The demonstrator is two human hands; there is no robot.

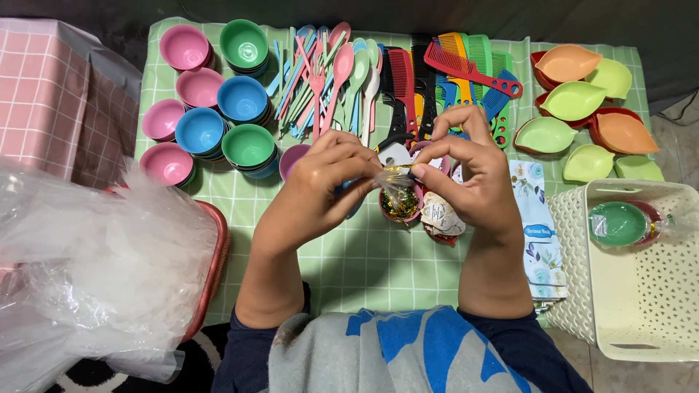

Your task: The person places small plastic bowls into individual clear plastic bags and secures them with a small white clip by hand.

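Head view, over a low table under a green checked cloth (349, 269). The left hand (320, 182) and right hand (466, 175) were raised together above the middle of the cloth, fingertips nearly meeting, both pinched on the gathered neck of a small clear plastic bag (397, 191). The bag hung between the hands, just above a small bowl holding gold-and-green glitter (403, 207); whether the bag's bottom touched the bowl could not be told. Judged step: closing or twisting the bag's mouth, the bag held by both hands and not set down. A paper tag (439, 215) lay just beside the bowl, under the right hand. The next move would call for a firm pinch at the neck so the thin film does not slip, and one hand kept on it while the other works. Around the hands: stacked round bowls (218, 116) in pink, blue and green at the back left, pastel spoons (328, 73) and combs (451, 65) behind, leaf-shaped dishes (582, 102) at the back right, a white lattice basket (641, 306) at the right holding a wrapped green bowl (617, 222), a heap of clear bags (95, 269) at the left.
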